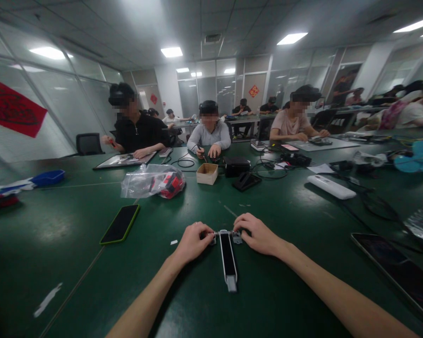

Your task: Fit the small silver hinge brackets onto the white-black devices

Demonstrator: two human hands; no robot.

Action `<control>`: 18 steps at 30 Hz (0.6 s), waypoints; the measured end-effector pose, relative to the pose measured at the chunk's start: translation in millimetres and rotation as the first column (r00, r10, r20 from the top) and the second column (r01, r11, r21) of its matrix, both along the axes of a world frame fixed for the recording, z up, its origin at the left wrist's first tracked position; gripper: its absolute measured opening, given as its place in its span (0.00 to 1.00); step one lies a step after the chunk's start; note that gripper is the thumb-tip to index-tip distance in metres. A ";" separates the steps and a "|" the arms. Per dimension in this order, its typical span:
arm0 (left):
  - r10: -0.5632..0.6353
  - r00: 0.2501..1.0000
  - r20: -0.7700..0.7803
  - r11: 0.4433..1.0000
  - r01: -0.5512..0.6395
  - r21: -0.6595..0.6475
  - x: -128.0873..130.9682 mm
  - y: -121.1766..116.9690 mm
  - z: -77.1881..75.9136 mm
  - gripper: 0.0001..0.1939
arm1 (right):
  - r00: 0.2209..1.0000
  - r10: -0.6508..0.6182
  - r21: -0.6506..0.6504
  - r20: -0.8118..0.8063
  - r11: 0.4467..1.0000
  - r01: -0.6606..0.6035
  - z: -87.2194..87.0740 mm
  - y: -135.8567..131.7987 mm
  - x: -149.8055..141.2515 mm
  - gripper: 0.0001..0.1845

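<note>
A green table (275, 291) spans the foreground of a busy workroom, a phone in a green case (120, 224) at left and a bigger dark phone (395, 272) at right. Between the person's 2 forearms lies a slim, dark-faced device (228, 256) with a pale frame, flat on the table, its length running away from the person and its pale tab (231, 284) at the near end.

At the far end, 2 bare hands work on opposite sides. The left hand (197, 241) appears to pinch the left metal fitting (213, 240) between thumb and fingertips; the right hand (254, 233) curls its fingers at the right metal fitting (237, 238) — whether they press together on it, this view cannot tell.

Good handling here likely calls for light, matched pressure from both sides, with wrists low and the device square to the body. Uneven force could twist the frame or skid it across the smooth tabletop — small, steady finger movements look safer than a hard push.
</note>
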State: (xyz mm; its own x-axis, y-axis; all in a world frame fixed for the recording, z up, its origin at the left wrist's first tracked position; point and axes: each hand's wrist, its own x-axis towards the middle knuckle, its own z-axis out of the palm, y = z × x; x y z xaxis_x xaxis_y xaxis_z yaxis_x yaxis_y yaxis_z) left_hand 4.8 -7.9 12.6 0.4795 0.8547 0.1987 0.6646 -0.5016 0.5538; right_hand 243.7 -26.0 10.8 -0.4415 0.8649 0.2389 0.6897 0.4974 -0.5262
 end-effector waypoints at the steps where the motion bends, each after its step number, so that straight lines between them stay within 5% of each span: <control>1: -0.002 1.000 0.000 1.000 0.002 0.000 0.0 0.1 -0.2 0.10 | 1.000 -0.018 0.004 0.003 1.000 0.018 1.1 0.9 1.6 0.13; 9: 0.011 1.000 0.009 1.000 -0.011 0.021 -1.1 0.4 -3.2 0.09 | 0.955 -0.297 0.093 0.031 0.952 0.293 -4.4 19.0 29.6 0.14; 18: 0.019 0.998 0.051 1.000 -0.021 0.024 0.2 -0.5 -2.3 0.07 | 0.943 -0.300 0.103 0.145 0.952 0.287 -19.0 27.2 24.0 0.15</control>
State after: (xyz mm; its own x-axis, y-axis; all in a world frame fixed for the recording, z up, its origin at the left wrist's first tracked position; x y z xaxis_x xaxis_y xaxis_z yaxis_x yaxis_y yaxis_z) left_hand 5.1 -8.4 10.4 0.4512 0.8586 0.2434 0.6457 -0.5024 0.5750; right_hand 267.7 1.2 -8.2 -0.2086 0.9429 0.2598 0.8820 0.2961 -0.3665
